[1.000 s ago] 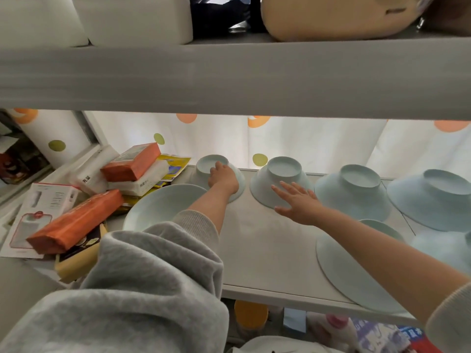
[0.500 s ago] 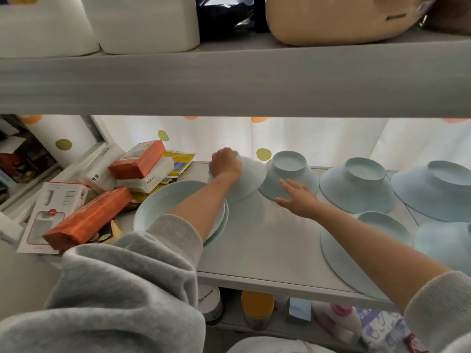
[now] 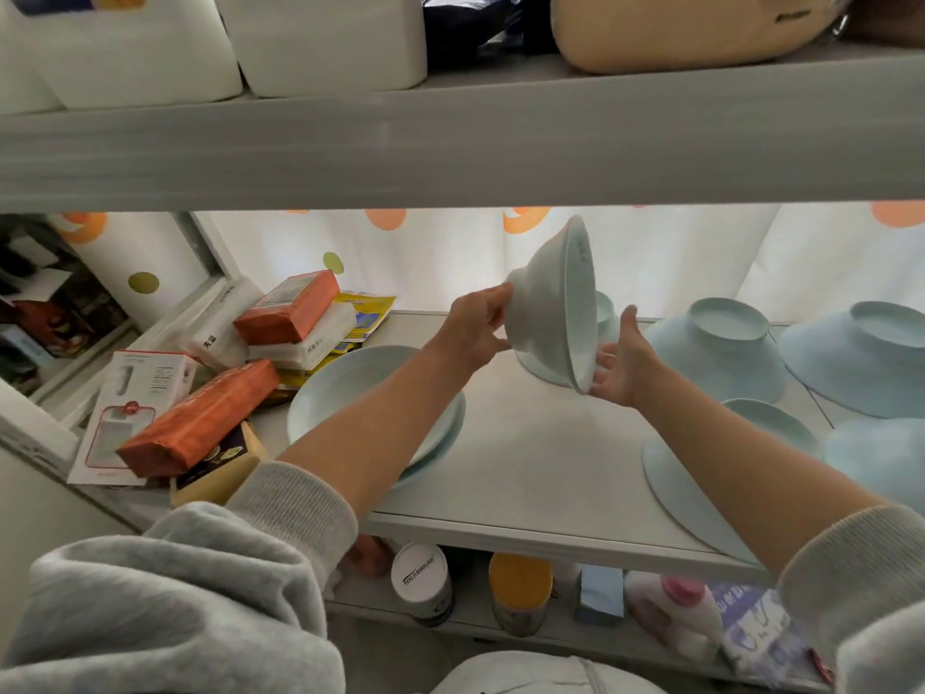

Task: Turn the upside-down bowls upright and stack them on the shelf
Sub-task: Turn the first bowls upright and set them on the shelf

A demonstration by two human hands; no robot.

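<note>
the pale bowl (image 3: 550, 308), upside down at the shelf's back edge a second ago, is now lifted clear above the middle of the shelf (image 3: 525, 473), near the back. it is turned on its side, mouth facing right. flip judged half done. left hand (image 3: 475, 328) grips the foot; right hand (image 3: 623, 365), fingers extended, props the lower rim. smooth glaze, no damage visible. other inverted bowls (image 3: 721, 353) wait toward the right edge.

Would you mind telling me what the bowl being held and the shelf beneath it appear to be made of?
The held bowl: probably glazed ceramic, possibly melamine; pale blue-white, smooth, soft sheen, moulded foot ring. The shelf: likely painted metal or laminate; flat, matte light grey with a thin front edge.
</note>
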